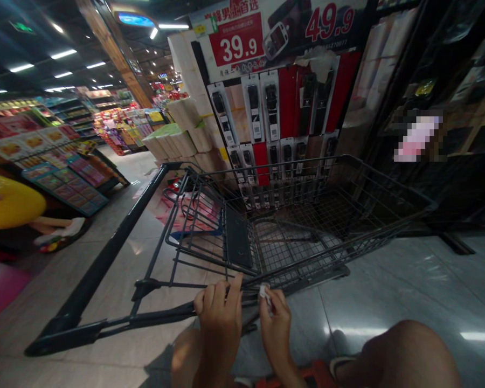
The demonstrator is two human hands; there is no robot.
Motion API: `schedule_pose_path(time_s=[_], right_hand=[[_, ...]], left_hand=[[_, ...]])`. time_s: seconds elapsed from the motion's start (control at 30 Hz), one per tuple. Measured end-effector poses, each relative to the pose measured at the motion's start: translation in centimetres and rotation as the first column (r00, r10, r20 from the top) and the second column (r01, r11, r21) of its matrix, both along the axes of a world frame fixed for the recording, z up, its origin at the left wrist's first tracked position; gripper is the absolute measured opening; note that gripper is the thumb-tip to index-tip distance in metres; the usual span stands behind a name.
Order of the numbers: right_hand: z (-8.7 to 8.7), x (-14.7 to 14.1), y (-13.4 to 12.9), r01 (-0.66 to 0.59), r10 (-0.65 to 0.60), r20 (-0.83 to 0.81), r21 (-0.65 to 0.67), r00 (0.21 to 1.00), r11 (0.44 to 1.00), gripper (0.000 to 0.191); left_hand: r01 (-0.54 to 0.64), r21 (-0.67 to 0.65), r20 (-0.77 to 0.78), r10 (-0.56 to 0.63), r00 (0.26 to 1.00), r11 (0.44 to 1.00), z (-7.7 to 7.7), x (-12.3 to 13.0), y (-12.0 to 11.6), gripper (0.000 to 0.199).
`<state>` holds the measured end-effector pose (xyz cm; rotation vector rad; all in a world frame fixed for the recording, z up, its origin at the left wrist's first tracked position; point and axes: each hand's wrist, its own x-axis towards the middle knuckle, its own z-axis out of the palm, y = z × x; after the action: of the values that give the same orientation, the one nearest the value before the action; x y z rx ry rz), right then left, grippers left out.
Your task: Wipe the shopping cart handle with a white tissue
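Observation:
A dark grey wire shopping cart (299, 272) stands side-on in front of me, with its long handle (109, 253) to the left. My left hand (221, 312) lies over the near top rail of the cart, its fingers curled round the bar. Just to the right of it, my right hand (275, 323) pinches a small crumpled white piece (263, 292), perhaps tissue or cloth, close beside the same rail. A dark plastic seat flap (238, 237) is inside the cart. The wire basket (291, 258) shows its grid floor.
Behind the cart is a rack of packaged belts (271, 102) under a price sign (238, 46). Stacked paper packs (173, 137) stand left of it. A yellow rounded object (12, 202) and goods shelves (68, 178) are at the left. My knee (412, 355) is low at right.

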<state>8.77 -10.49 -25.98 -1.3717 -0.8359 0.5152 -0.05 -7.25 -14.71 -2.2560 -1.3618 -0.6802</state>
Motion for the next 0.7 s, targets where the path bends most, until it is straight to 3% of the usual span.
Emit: schedule_pose_path(time_s=[0.17, 0.3, 0.43, 0.53, 0.7], right_hand=[[-3.5, 1.4, -0.1, -0.008, 0.004, 0.18, 0.016, 0.984, 1.0, 0.023], [-4.8, 2.1, -0.2, -0.043, 0.027, 0.318, 0.041, 0.948, 0.998, 0.026], [-4.7, 3.0, -0.6, -0.039, 0.04, 0.387, -0.011, 0.921, 0.999, 0.028], [-4.2, 4.2, -1.3, 0.049, -0.031, 0.389, -0.037, 0.921, 0.998, 0.026], [-3.1, 5.7, -1.4, 0.08, -0.075, 0.343, 0.0, 0.936, 0.997, 0.027]], left_hand=[[-0.006, 0.016, 0.019, 0.006, 1.0, 1.0, 0.0, 0.0, 0.0, 0.024], [0.002, 0.032, 0.031, -0.003, 1.0, 0.999, -0.2, -0.1, 0.1, 0.025], [0.002, 0.036, 0.033, -0.003, 0.999, 0.999, -0.4, -0.3, 0.2, 0.026], [-0.004, 0.051, 0.03, 0.003, 1.0, 0.999, -0.3, -0.2, 0.1, 0.026], [-0.017, 0.076, 0.029, 0.015, 0.999, 0.997, -0.2, 1.7, -0.6, 0.036]])
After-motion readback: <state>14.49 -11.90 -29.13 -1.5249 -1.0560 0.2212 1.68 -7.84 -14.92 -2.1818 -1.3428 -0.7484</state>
